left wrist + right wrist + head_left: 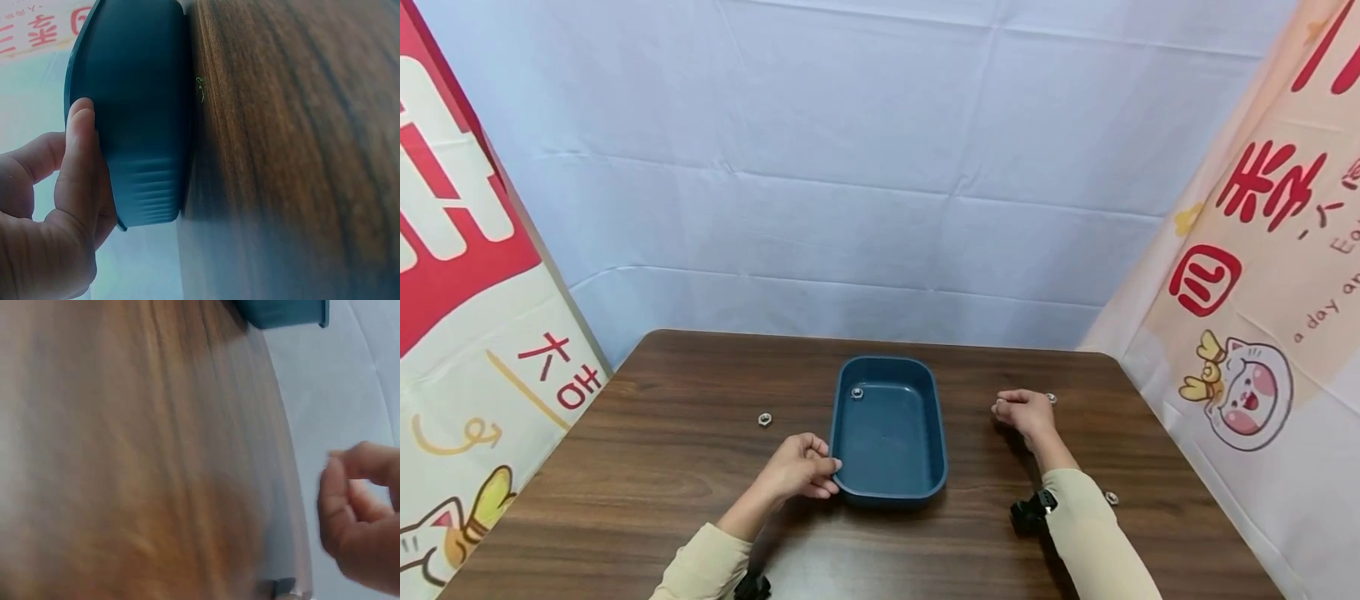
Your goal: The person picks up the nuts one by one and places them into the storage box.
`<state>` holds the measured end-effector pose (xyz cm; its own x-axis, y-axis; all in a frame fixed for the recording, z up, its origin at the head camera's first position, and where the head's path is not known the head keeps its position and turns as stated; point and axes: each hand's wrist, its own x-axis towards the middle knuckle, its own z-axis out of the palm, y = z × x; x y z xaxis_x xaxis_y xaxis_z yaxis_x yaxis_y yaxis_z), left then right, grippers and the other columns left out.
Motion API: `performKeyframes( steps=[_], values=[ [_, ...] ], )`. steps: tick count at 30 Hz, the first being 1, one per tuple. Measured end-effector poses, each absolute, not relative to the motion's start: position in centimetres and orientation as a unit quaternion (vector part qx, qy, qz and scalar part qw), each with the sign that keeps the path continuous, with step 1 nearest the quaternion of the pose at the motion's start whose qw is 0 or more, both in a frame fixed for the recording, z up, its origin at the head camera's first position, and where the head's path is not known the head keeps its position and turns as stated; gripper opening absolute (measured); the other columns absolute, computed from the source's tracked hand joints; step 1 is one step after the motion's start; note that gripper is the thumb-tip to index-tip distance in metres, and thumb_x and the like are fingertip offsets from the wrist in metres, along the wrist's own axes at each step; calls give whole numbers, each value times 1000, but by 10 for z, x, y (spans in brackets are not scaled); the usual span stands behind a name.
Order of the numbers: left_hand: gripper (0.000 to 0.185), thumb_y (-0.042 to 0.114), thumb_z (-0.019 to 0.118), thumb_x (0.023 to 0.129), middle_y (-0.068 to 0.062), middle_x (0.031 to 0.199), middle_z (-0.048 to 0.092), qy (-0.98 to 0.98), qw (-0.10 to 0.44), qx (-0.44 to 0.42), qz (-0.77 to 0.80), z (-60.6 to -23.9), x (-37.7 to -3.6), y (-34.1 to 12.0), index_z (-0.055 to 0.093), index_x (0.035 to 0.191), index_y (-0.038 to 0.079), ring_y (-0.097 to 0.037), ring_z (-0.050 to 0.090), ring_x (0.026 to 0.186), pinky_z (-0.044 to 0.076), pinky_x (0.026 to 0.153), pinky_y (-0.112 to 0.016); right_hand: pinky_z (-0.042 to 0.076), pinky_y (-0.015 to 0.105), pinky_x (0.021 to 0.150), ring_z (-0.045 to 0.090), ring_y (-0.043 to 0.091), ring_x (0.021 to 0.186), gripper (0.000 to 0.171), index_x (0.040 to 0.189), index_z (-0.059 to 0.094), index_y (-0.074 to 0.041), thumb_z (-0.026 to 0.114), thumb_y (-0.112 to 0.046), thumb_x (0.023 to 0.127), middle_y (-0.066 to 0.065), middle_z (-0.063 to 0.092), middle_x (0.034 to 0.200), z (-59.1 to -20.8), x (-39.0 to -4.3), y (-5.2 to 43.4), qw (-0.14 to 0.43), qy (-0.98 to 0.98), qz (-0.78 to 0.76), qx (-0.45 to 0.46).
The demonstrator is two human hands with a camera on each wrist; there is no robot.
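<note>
- Tray [891,454]: we see it upright near the middle of the table [685,517]; the left hand [801,467] grips its near left rim, thumb over the edge, fingers against the outer wall
- Right hand [1026,412]: over the table, to the right of the tray and well apart from it, thumb and fingertips brought together; we cannot tell whether anything is pinched there
- Risk of dropping: were something as small as a nut in that pinch, we judge it could slip, since fingertips alone would hold it
- Risk of knocking: one nut [1052,399] lies just beside the right hand, another [1111,498] just beside the right sleeve [1086,521]; a low sideways sweep of the arm could scatter either
- Risk of tilting: gripped at one side only, the tray could tip or slide if we pulled on its rim, and the loose nut [857,392] near its far left corner could skid
- Count: we find one tray, two hands, two sleeves and four nuts in view, namely one inside the tray, one on the table to its left [764,419] and two to its right
</note>
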<state>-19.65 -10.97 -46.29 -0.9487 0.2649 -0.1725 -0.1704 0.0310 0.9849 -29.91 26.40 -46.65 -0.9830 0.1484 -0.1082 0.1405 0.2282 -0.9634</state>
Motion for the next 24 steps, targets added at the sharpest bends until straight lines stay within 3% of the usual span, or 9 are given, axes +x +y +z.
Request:
performKeyframes(
  steps=[8,17,24],
  values=[
    [26,0,63,83,-13,67,58,702,158,30,694,-464,-197,-111,41,95,-6,-19,63,53,55,49,-29,52,17,63,62,6,69,40,119,50,18,59,12,80,2,63,82,-475,-296,259,53,-724,681,-96],
    [26,0,63,82,-14,66,58,700,160,31,695,-465,-198,-112,41,94,-6,-19,63,53,55,50,-31,52,18,65,62,4,71,40,122,48,17,59,9,84,8,64,90,-464,-294,252,24,-734,673,-90],
    [26,-1,63,84,-14,65,59,699,164,34,696,-463,-198,-110,40,95,-6,-18,63,52,55,50,-30,52,18,66,62,7,73,42,126,45,16,55,10,85,23,60,106,-456,-291,246,-5,-720,688,-88]
  ],
)
